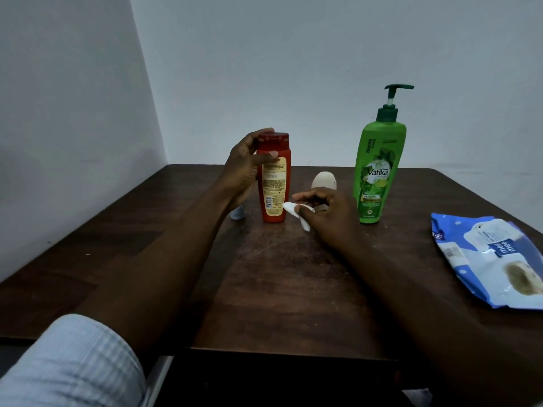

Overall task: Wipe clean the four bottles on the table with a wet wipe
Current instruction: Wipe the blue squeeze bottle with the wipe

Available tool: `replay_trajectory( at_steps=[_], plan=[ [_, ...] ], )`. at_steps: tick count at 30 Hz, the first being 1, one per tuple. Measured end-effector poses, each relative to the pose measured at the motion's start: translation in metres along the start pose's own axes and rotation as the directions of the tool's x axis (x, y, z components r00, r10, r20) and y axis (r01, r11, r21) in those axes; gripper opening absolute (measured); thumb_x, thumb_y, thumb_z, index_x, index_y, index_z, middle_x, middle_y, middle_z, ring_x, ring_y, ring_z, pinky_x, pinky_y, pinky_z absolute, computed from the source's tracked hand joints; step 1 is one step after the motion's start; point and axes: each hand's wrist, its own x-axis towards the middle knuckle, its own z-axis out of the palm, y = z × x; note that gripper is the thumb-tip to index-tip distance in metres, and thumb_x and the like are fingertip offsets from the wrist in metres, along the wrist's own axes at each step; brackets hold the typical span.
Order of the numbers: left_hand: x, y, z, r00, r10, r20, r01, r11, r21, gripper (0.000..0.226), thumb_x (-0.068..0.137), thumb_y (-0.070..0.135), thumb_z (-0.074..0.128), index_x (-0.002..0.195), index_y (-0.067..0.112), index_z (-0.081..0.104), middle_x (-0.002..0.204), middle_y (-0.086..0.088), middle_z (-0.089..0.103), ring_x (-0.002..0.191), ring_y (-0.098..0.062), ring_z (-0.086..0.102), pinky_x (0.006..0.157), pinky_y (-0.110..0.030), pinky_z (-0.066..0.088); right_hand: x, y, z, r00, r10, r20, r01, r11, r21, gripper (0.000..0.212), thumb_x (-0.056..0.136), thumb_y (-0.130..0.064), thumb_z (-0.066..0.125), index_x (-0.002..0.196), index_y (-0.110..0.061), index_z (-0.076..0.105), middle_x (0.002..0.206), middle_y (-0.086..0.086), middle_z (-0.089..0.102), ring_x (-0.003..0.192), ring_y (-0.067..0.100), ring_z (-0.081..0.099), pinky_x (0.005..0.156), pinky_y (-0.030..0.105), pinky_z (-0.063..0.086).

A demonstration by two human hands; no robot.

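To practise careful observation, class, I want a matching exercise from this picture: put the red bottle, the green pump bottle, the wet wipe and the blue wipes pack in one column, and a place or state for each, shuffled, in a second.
Column 1
1. red bottle
2. green pump bottle
3. wet wipe
4. blue wipes pack

Column 2
A. stands upright, no hand on it
B. lies flat near the right edge of the table
C. gripped near its cap by the left hand
D. pinched in the right hand

Pairs: 1-C, 2-A, 3-D, 4-B
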Motion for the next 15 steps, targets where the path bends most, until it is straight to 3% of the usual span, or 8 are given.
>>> replay_trajectory(
  at_steps=[15],
  plan=[
    [-0.0015, -0.002, 0.0058, 1.0, 0.023, 0.001, -0.023, 1.0, 0.0, 0.047, 0.093, -0.003, 0.058, 0.133, 0.022, 0.054, 0.126, -0.001, 0.062, 0.119, -0.02, 0.061, 0.096, -0.042, 0.054, -0.0002, -0.0012, -0.0011, 1.0, 0.0, 0.002, 0.0, 1.0, -0.001, 0.017, 0.083, -0.011, 0.078, 0.098, -0.018, 0.079, 0.09, -0.013, 0.073, 0.088, -0.012, 0.064, 0.074, -0.002, 0.044]
  ],
)
